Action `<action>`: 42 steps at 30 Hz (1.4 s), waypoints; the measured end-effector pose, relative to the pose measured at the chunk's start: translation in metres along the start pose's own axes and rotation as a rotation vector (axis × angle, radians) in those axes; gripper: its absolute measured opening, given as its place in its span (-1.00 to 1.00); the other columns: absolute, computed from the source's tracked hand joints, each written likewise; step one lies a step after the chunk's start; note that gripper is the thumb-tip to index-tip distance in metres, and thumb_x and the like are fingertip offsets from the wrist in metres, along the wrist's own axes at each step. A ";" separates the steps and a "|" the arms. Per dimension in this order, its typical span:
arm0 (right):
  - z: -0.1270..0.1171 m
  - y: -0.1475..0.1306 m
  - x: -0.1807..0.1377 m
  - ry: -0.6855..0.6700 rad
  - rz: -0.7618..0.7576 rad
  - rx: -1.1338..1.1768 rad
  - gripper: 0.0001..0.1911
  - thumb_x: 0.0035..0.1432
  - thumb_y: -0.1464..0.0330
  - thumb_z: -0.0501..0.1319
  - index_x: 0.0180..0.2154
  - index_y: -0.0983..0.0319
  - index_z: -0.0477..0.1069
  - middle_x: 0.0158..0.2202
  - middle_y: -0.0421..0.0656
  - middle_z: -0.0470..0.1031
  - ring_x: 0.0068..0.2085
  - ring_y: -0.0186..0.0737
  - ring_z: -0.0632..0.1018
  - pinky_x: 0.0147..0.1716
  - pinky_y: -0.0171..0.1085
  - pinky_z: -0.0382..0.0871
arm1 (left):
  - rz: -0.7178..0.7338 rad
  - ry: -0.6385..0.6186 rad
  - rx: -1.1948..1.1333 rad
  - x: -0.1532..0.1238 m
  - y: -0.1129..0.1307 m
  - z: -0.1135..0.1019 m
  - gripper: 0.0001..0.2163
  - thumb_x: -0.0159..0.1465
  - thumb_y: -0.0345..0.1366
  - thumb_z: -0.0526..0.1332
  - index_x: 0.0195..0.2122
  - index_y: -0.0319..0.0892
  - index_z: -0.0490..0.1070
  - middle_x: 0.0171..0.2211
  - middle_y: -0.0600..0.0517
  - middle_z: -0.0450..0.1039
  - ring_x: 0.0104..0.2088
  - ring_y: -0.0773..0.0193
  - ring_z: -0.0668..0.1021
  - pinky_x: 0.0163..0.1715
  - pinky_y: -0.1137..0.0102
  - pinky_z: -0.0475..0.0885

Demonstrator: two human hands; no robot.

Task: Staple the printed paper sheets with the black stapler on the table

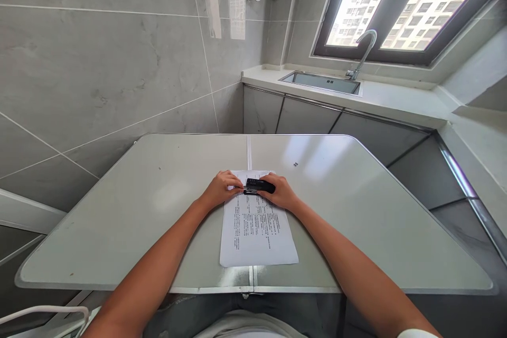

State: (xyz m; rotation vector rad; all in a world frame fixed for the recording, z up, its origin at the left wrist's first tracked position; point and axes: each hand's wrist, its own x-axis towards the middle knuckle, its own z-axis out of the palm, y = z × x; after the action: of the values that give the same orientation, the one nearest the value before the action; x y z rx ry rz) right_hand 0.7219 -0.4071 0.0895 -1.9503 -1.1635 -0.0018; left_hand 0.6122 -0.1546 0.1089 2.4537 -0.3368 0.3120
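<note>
A printed sheet of white paper (255,232) lies in the middle of a grey folding table (130,211). A black stapler (259,186) sits across the paper's far edge. My right hand (282,194) is closed around the stapler's right end. My left hand (220,188) rests on the paper's far left corner, its fingers curled and their tips touching the stapler's left end. Both forearms reach in from the near edge.
The table has a seam down its middle and rounded corners. A grey tiled wall stands to the left. Beyond, a white counter holds a steel sink (320,82) with a tap (362,53) under a window. A white cable (43,310) lies at lower left.
</note>
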 end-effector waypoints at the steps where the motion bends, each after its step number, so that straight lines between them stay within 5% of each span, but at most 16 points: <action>1: -0.001 0.000 0.000 0.002 0.002 0.008 -0.70 0.19 0.15 0.38 -0.09 0.13 0.54 -0.24 -0.12 0.56 -0.25 -0.11 0.55 -0.15 -0.10 0.44 | 0.004 -0.022 -0.006 0.000 -0.001 -0.002 -0.75 0.35 0.01 0.28 -0.23 0.00 0.67 -0.16 -0.04 0.66 -0.08 0.07 0.60 0.09 0.09 0.39; 9: -0.016 0.004 0.000 0.024 0.079 0.179 -0.61 0.09 0.05 0.44 -0.13 0.14 0.59 -0.29 -0.15 0.55 -0.32 -0.16 0.54 -0.25 -0.16 0.43 | 0.065 -0.070 -0.048 -0.004 -0.007 -0.022 -0.81 0.41 -0.17 0.23 -0.20 0.01 0.67 -0.12 -0.03 0.65 -0.05 0.09 0.58 0.10 0.11 0.37; 16: -0.010 -0.014 -0.001 -0.051 -0.013 0.250 -0.58 0.06 0.00 0.45 -0.17 0.15 0.61 -0.30 -0.15 0.52 -0.31 -0.18 0.52 -0.23 -0.17 0.42 | 0.019 0.001 -0.079 -0.003 0.020 -0.004 -0.91 0.34 -0.22 0.30 -0.19 -0.08 0.48 -0.19 0.01 0.59 -0.11 0.13 0.54 0.05 0.19 0.39; 23: -0.008 -0.018 -0.002 -0.071 -0.012 0.229 -0.60 0.02 0.03 0.48 -0.18 0.13 0.62 -0.28 -0.15 0.54 -0.32 -0.18 0.53 -0.26 -0.18 0.43 | 0.072 -0.048 -0.025 0.001 0.021 0.001 -0.92 0.36 -0.22 0.28 -0.23 -0.09 0.46 -0.23 0.02 0.56 -0.18 0.14 0.54 0.07 0.18 0.37; 27: -0.026 -0.005 0.003 0.104 0.124 0.173 -0.56 0.06 0.01 0.45 -0.14 0.17 0.59 -0.29 -0.13 0.59 -0.30 -0.12 0.55 -0.25 -0.16 0.43 | -0.002 0.025 0.083 0.002 0.025 0.003 -0.78 0.40 -0.16 0.25 0.01 -0.08 0.49 -0.03 -0.07 0.56 0.00 0.05 0.54 0.12 0.11 0.37; 32: -0.066 0.032 -0.001 0.304 0.347 0.037 -0.49 0.02 -0.05 0.43 -0.15 0.19 0.59 -0.33 -0.17 0.59 -0.32 -0.14 0.52 -0.31 -0.20 0.38 | 0.079 -0.207 0.206 -0.002 0.023 0.015 -0.36 0.31 0.12 0.29 0.37 0.07 0.28 0.41 -0.10 0.19 0.38 -0.14 0.26 0.36 -0.06 0.12; 36: -0.084 0.048 -0.008 0.181 0.367 -0.027 -0.51 0.00 -0.06 0.42 -0.21 0.20 0.59 -0.35 -0.17 0.57 -0.33 -0.16 0.49 -0.35 -0.22 0.36 | 0.047 -0.266 0.227 -0.004 0.012 0.017 -0.33 0.34 0.17 0.22 0.42 0.10 0.19 0.47 -0.07 0.05 0.46 -0.13 0.13 0.43 -0.12 -0.07; 42: -0.100 0.037 -0.014 -0.173 0.258 0.008 -0.59 0.03 0.05 0.41 -0.16 0.17 0.59 -0.31 -0.19 0.57 -0.31 -0.16 0.50 -0.32 -0.23 0.37 | 0.002 -0.215 0.200 -0.004 0.003 0.011 -0.32 0.31 0.15 0.26 0.41 0.08 0.22 0.44 -0.07 0.14 0.45 -0.08 0.15 0.44 -0.07 -0.05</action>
State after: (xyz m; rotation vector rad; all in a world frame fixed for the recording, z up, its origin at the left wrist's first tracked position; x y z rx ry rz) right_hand 0.7795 -0.4906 0.1245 -2.1131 -1.0096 0.3123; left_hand 0.6085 -0.1633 0.1010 2.6911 -0.4176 0.0845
